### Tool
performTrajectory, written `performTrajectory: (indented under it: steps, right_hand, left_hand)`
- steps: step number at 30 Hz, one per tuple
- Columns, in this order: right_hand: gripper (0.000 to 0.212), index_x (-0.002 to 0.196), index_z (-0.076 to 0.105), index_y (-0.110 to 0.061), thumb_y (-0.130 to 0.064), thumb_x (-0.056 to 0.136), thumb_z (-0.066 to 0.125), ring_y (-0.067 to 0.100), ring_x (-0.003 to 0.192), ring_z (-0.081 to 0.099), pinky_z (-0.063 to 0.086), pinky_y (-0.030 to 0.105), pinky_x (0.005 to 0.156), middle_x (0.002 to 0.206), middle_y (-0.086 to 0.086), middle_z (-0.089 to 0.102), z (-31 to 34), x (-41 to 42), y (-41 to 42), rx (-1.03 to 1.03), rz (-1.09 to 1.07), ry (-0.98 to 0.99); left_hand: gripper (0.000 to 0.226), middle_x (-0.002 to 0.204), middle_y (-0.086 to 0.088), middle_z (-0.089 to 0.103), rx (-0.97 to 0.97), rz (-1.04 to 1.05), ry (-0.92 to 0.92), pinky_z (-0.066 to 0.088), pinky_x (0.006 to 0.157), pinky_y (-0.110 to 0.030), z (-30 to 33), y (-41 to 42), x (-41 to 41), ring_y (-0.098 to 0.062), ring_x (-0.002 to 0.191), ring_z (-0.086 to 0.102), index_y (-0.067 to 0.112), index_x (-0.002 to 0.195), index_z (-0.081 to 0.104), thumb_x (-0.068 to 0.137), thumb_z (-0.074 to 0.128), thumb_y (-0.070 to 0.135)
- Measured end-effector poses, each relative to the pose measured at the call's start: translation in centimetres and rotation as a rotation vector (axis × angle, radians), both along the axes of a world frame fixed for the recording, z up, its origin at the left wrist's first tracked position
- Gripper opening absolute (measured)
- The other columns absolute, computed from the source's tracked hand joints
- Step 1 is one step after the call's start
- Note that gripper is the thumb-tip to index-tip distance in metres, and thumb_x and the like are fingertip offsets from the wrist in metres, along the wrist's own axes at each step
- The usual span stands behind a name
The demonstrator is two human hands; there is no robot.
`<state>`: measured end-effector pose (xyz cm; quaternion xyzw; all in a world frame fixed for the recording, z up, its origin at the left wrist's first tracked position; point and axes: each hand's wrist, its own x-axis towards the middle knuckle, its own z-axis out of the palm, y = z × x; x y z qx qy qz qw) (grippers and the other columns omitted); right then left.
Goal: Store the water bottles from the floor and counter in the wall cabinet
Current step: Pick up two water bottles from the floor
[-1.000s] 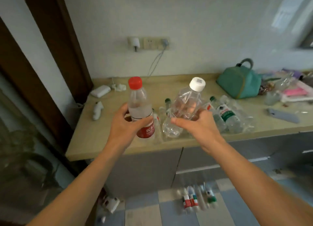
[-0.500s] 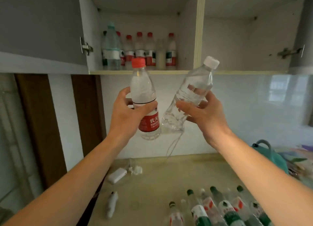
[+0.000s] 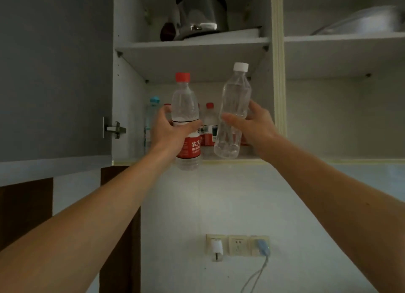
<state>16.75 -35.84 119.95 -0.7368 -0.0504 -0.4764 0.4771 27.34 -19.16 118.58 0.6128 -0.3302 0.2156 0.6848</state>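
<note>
Left hand (image 3: 169,131): fingers wrapped round red-capped, red-labelled clear plastic bottle (image 3: 186,121), centre frame. Right hand (image 3: 252,122): fingers round white-capped unlabelled bottle (image 3: 234,110). Probably light, thin-walled, crushable; mid-body grip suits.

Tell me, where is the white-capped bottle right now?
The white-capped bottle is gripped in the right hand, raised before the cabinet's lower shelf, just right of the red-capped bottle.
</note>
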Motion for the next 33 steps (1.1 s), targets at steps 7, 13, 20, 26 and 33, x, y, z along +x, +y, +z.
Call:
performTrajectory:
  steps: [7, 13, 20, 26, 33]
  right_hand:
    - [0.054, 0.135, 0.055, -0.024, -0.031, 0.086, 0.078, 0.005, 0.087, 0.067, 0.048, 0.018, 0.059, 0.098, -0.013, 0.067, 0.6, 6.3, -4.6, 0.028, -0.01, 0.109]
    - [0.041, 0.122, 0.064, -0.017, -0.034, 0.087, 0.078, 0.011, 0.084, 0.069, 0.05, 0.021, 0.059, 0.1, -0.001, 0.072, 2.2, 9.8, -6.2, -0.033, -0.056, 0.3]
    - [0.042, 0.123, 0.062, -0.02, -0.041, 0.088, 0.075, 0.026, 0.093, 0.07, 0.059, 0.051, 0.085, 0.103, 0.006, 0.072, 2.9, 12.8, -7.3, -0.039, -0.065, 0.434]
    - [0.049, 0.131, 0.057, -0.019, -0.041, 0.09, 0.074, 0.027, 0.098, 0.07, 0.055, 0.057, 0.092, 0.11, 0.006, 0.072, 2.8, 14.8, -7.6, -0.015, -0.035, 0.455]
    - [0.051, 0.132, 0.057, -0.017, -0.047, 0.092, 0.068, 0.021, 0.096, 0.067, 0.058, 0.039, 0.081, 0.109, 0.004, 0.069, 2.5, 14.6, -6.9, -0.048, -0.1, 0.434]
  left_hand:
    - [0.066, 0.116, 0.001, 0.065, -0.064, -0.061, 0.12, 0.06, 0.085, -0.048, 2.2, -3.4, 5.4, -0.024, 0.094, 0.072, 0.03, 0.128, 0.05, 0.074, 0.086, 0.044]
    - [0.079, 0.126, -0.001, 0.062, -0.06, -0.036, 0.132, 0.061, 0.083, -0.047, 2.2, -5.5, 9.7, -0.022, 0.096, 0.071, 0.029, 0.141, 0.044, 0.075, 0.085, 0.045]
    - [0.078, 0.119, 0.003, 0.061, -0.012, -0.034, 0.124, 0.058, 0.069, -0.032, 2.0, -7.7, 13.7, -0.015, 0.092, 0.069, 0.03, 0.147, 0.04, 0.081, 0.079, 0.046]
    - [0.061, 0.124, -0.003, 0.066, 0.064, -0.041, 0.131, 0.06, 0.084, -0.041, 2.0, -9.0, 15.4, -0.02, 0.097, 0.069, 0.026, 0.14, 0.047, 0.088, 0.073, 0.045]
    - [0.058, 0.132, -0.007, 0.062, 0.264, 0.012, 0.093, 0.052, 0.07, -0.029, 3.4, -7.8, 14.6, -0.018, 0.096, 0.063, 0.017, 0.142, 0.045, 0.093, 0.07, 0.037]
